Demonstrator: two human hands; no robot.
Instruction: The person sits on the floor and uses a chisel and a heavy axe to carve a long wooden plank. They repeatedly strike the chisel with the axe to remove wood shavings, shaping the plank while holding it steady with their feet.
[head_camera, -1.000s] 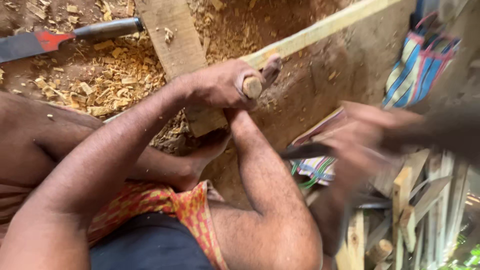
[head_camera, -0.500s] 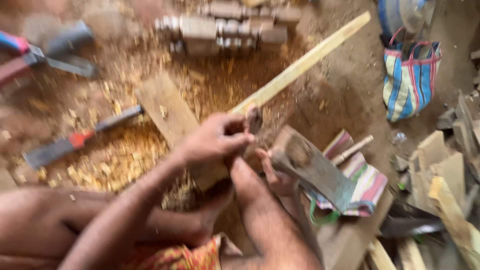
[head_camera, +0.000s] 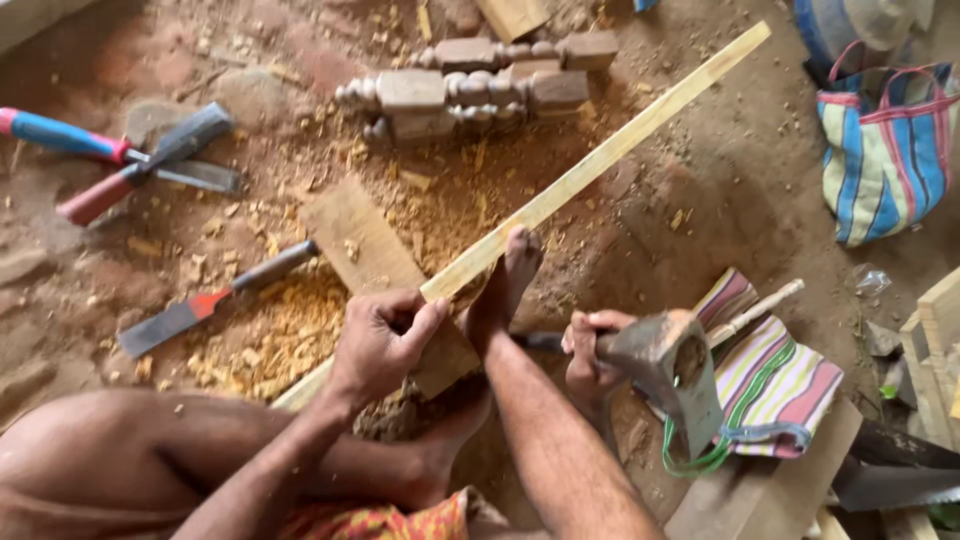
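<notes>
**Q:** What is shown at the centre of the figure?

**A:** A long pale wooden slat is laid slantwise across a flat brown wooden block on the dirt floor; it is pinned near its middle by a bare foot; its near end is hidden behind the left hand, which is closed round it with the fingers curled over the top edge.

**Q:** And the other hand?

**A:** The right hand is shut tight on the dark handle of a grey steel hatchet, gripped just behind the head; the head is held low, to the right of the slat and apart from it, above a striped cloth.

**Q:** Which step may be read from this?

**A:** A holding and aiming stage is judged to be in hand; the slat is steadied at two places while the blade is kept off the wood; no cut is being made at this instant.

**Q:** What would a stroke call for?

**A:** The edge would have to be brought to the slat between foot and left hand; toes and fingers would have to be kept out of its line; the grip on the slat would have to be kept firm.

**Q:** What lies around?

**A:** A red-handled chisel is seen among yellow wood chips; turned wooden balusters and a striped bag lie well apart.
</notes>
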